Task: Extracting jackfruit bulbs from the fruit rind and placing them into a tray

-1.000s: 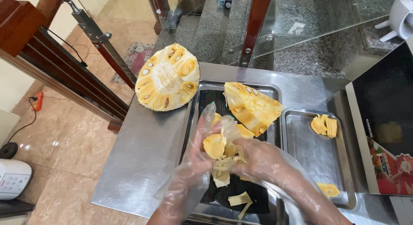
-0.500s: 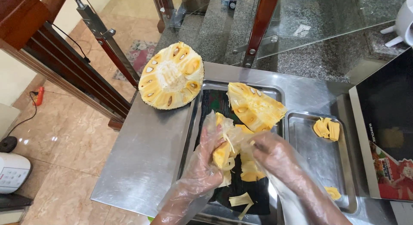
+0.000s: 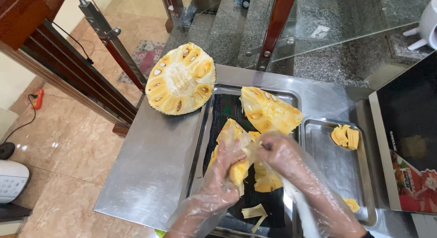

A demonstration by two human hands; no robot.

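Both my hands wear clear plastic gloves. My left hand grips a yellow jackfruit piece over a large steel tray lined with a dark sheet. My right hand pinches the top of the same piece, fingers closed on its fibres. A jackfruit wedge lies at the tray's far end. A cut jackfruit half rests face up on the steel table, beyond the tray's left corner.
A smaller steel tray to the right holds yellow fruit pods. Scraps lie on the dark sheet near me. A printed box stands at the right edge. Stone stairs, a glass panel and wooden railing lie beyond.
The piece in my hands has shifted slightly toward the near end of the tray, and my right hand has moved up onto its top. The camera has tilted a little.
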